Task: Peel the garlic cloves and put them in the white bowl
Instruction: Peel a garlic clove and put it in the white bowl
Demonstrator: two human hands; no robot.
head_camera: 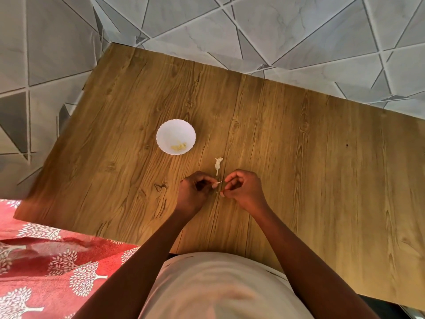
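My left hand (195, 191) pinches a garlic clove (217, 183); right hand (241, 187), fingers curled, sits just beside; white bowl (176, 137) lies ahead-left.

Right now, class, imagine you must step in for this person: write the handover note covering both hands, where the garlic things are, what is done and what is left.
Left hand: fingers curled, pinching a small garlic clove at its tip.
Right hand: fingers curled, close beside the clove; whether it grips anything is unclear.
White bowl: on the wooden table, beyond and left of the hands, with a few peeled garlic pieces inside.
Garlic stem remnant: on the table just beyond the hands.
Done: some cloves peeled and bowled.
Left: finish peeling this clove and drop it in the bowl.
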